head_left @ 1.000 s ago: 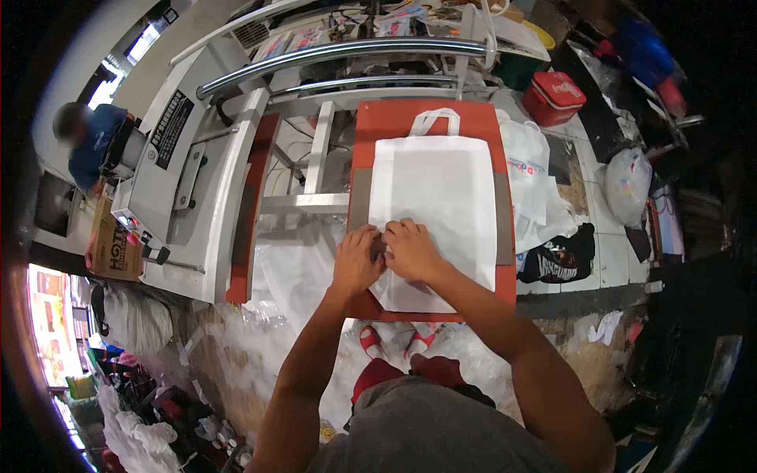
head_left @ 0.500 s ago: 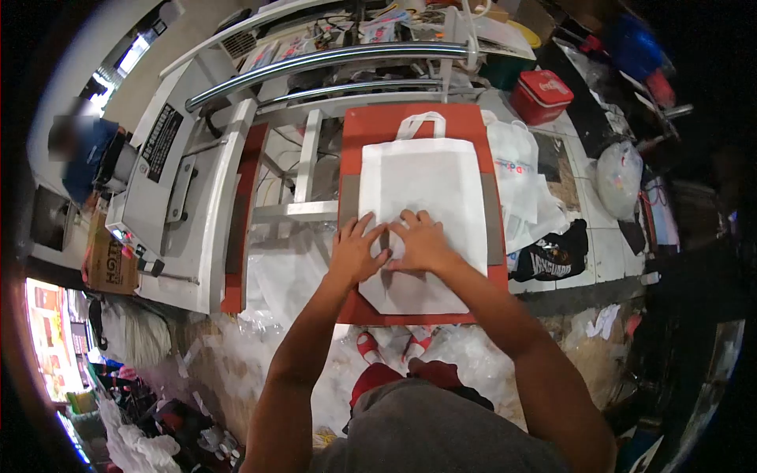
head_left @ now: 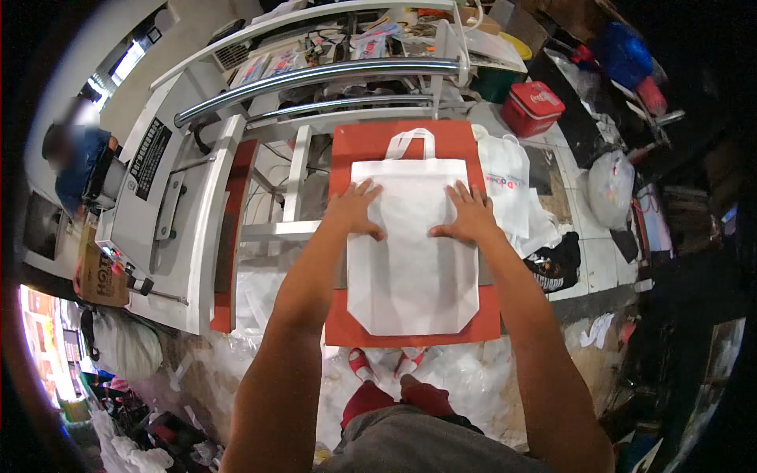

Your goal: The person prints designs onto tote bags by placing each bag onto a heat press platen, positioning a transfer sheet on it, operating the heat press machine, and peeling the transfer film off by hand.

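Note:
A plain white tote bag (head_left: pixel 414 268) lies flat on a red heat press pad (head_left: pixel 347 146), its handles (head_left: pixel 410 143) pointing away from me. My left hand (head_left: pixel 355 211) rests on the bag's upper left side with the fingers spread. On the upper right side lies my right hand (head_left: pixel 467 214), also spread, its thumb pointing inward. Both palms are down and neither hand grips anything. Shallow creases show down the middle and lower part of the bag.
A white heat press machine (head_left: pixel 169 213) with metal bars stands at left and behind. Printed white bags (head_left: pixel 505 177), a black bag (head_left: pixel 558 264) and a red cooler (head_left: pixel 532 109) are at right. Plastic sheeting covers the floor. Another person (head_left: pixel 79 158) is at far left.
My hands have moved apart and away from me, from the bag's middle to its upper left and right sides. The view has shifted slightly, and the bag looks flatter in the middle.

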